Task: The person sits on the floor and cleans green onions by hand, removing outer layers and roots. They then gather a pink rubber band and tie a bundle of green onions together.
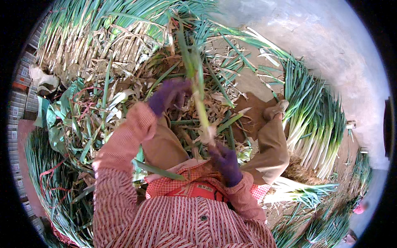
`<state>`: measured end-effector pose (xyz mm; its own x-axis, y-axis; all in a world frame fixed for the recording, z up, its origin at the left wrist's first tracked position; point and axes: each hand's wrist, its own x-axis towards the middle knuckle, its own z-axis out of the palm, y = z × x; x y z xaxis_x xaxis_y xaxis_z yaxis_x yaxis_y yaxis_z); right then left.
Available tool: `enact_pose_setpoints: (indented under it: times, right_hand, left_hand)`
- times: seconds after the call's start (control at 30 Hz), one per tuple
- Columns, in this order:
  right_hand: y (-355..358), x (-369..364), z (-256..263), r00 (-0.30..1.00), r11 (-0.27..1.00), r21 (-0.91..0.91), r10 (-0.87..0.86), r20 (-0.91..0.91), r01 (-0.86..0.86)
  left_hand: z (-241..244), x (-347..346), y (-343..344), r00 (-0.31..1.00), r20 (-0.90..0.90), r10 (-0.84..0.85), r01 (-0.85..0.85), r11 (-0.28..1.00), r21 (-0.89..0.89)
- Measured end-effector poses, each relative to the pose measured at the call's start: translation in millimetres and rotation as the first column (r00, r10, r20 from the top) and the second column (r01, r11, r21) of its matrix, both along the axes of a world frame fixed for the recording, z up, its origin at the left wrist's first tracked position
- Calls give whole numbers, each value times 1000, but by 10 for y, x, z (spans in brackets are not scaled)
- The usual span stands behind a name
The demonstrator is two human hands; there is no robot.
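A long green onion (200, 105) slants across the middle in front of me, blurred, its green leaves up and away and its root end toward my body. My right hand (228, 164), in a purple glove, is closed around the root end near my lap. Beside the stalk, my left hand (170, 95) wears a similar purple glove. Its fingers are bent and blurred, and I cannot tell whether they grip part of a leaf. Below both hands lies a heap of dry peeled leaves and green scraps (217, 93). A loose green leaf (159, 170) lies across my lap.
Untrimmed green onions (86, 46) with soil on their roots are piled at the upper left. Cleaned green onions (316, 133) lie in a row by my right foot (276, 110). More bunches (46, 173) with red ties lie at the left. A pale wall (325, 40) rises at the right.
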<state>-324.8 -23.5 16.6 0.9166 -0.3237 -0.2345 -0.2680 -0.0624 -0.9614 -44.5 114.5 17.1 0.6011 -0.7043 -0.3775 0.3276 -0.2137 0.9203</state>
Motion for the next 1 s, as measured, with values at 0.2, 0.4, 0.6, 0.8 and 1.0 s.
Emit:
enact_pose_setpoints:
  times: [0.2, 0.4, 0.6, 0.8, 1.0]
  right_hand:
    - [-220, 876, 129, 993, 940, 328, -66, -100, 96]
    - [-283, 1506, 144, 996, 991, 101, -85, -28, 87]
    - [-290, -39, -923, 838, 428, -735, 408, -363, -527]
    - [-221, 607, -260, 957, 819, -558, -41, -287, -132]
    - [-36, 1707, 98, 995, 425, -905, 95, 41, -3]
  left_hand:
    - [-381, -2, -496, 965, -201, 166, -208, 956, -208]
    - [-176, -89, -532, 929, -316, 191, -279, 923, -264]
    - [-423, 406, -292, 929, 3, 371, -353, 887, -296]
    - [-71, 65, -488, 919, -29, 394, -392, 899, -197]
    - [-117, 87, -694, 901, -57, 430, -433, 882, -187]
